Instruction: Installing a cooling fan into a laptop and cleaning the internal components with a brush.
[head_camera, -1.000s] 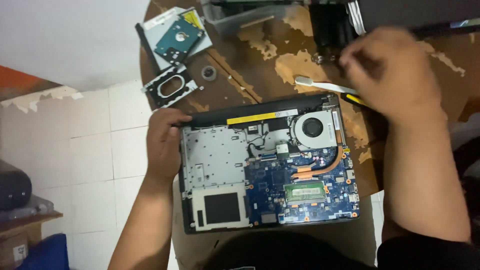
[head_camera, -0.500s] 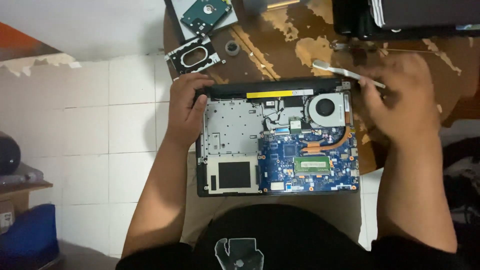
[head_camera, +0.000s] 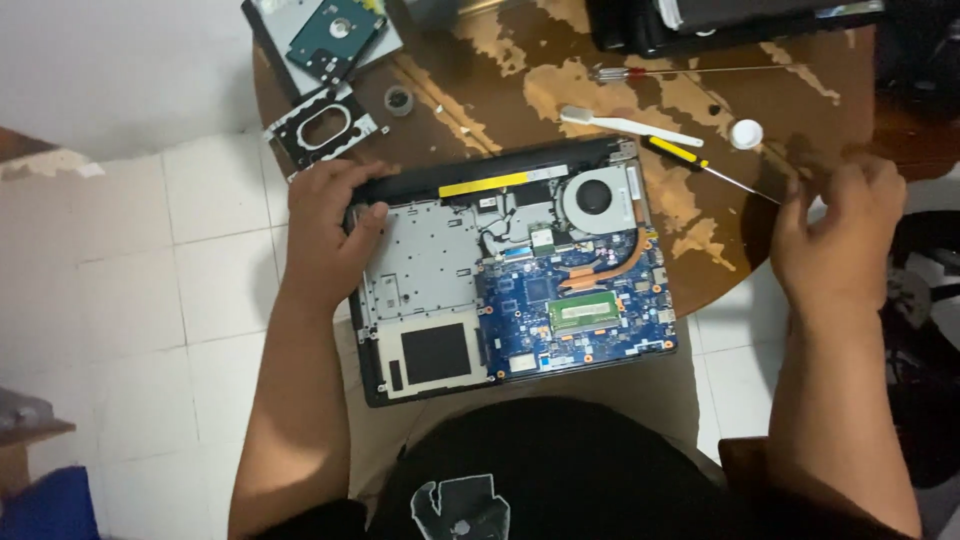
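— So, where is the opened laptop (head_camera: 510, 270) sitting?
— On the round table's (head_camera: 720, 250) near edge; my left hand (head_camera: 325, 225) is gripping its corner.
— And the right hand (head_camera: 835, 235)?
— It's drawing away from the toothbrush (head_camera: 625, 124), curled by the screwdriver (head_camera: 705, 168); holding anything, I can't tell.

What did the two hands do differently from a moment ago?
The right hand drew back from the white toothbrush at the far side of the table toward its right edge, past the tip of the yellow-handled screwdriver. Whether its fingers pinch anything is unclear. The left hand stayed gripping the top-left corner of the opened laptop, which stayed on the person's lap and the table edge.
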